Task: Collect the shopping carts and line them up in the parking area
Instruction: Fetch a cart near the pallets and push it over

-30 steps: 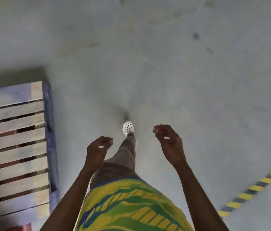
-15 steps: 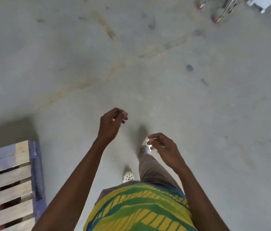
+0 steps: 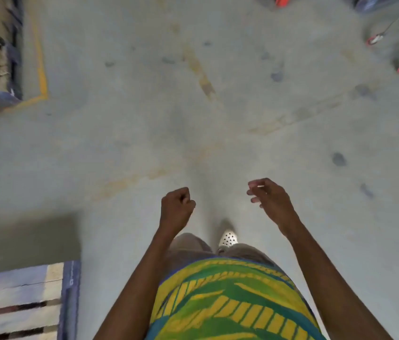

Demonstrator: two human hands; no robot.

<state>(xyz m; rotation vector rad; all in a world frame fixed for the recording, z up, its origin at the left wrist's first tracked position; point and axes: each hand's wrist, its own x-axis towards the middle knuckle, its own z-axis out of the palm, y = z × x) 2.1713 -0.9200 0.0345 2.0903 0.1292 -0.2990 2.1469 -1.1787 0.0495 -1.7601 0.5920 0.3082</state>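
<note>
At the top right edge, the lower frame and red-rimmed wheels of a shopping cart (image 3: 389, 38) show; the rest of it is cut off. My left hand (image 3: 176, 208) hangs in front of my waist, its fingers curled into a fist with nothing in it. Level with it and a little apart, my right hand (image 3: 271, 200) has loosely bent fingers and is also empty. Both hands are far from the cart, over bare concrete floor.
A wooden pallet (image 3: 19, 300) with a blue edge lies at the lower left. A yellow floor line (image 3: 41, 69) borders stacked goods at the upper left. An orange object (image 3: 283, 1) sits at the top edge. My white perforated shoe (image 3: 228, 239) steps forward.
I have walked forward: the pallet slid down and left, and the cart wheels came closer at the top right. My left hand dropped level with the right and its fingers closed tighter.
</note>
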